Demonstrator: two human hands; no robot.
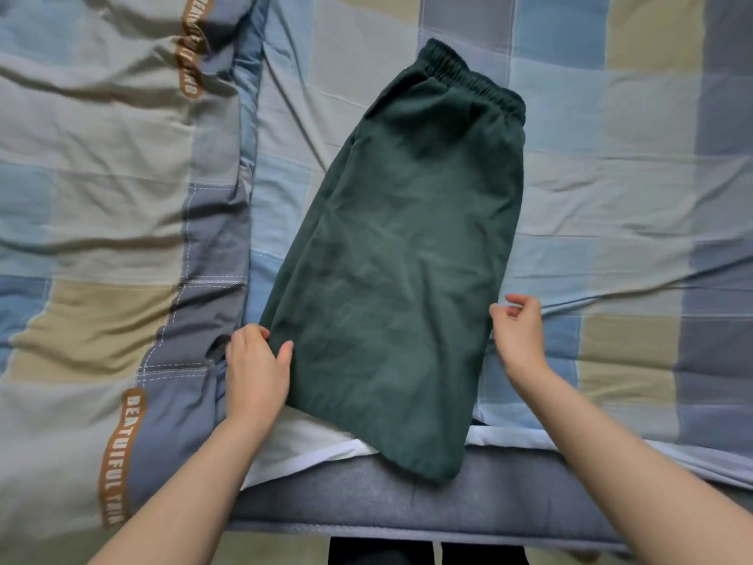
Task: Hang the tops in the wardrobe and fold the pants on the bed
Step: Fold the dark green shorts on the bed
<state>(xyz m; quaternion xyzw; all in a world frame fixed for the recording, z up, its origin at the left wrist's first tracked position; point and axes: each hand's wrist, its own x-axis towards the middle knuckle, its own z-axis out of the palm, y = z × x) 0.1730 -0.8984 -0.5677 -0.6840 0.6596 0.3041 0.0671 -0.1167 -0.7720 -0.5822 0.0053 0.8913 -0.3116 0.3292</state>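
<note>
One pair of dark green pants (399, 254) is seen, with one elastic waistband (472, 77) at its far end. Two hands are counted: one left hand (256, 369) and one right hand (519, 332). One checked bed sheet (611, 157) and one checked quilt (102, 177) are seen. Three brown lettered strips are counted on the quilt, one of them (120, 454) nearest the viewer.

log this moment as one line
step: fold | dark green elastic-waist pants flat on checked bed sheet | left hand holds edge | right hand beside edge
</note>
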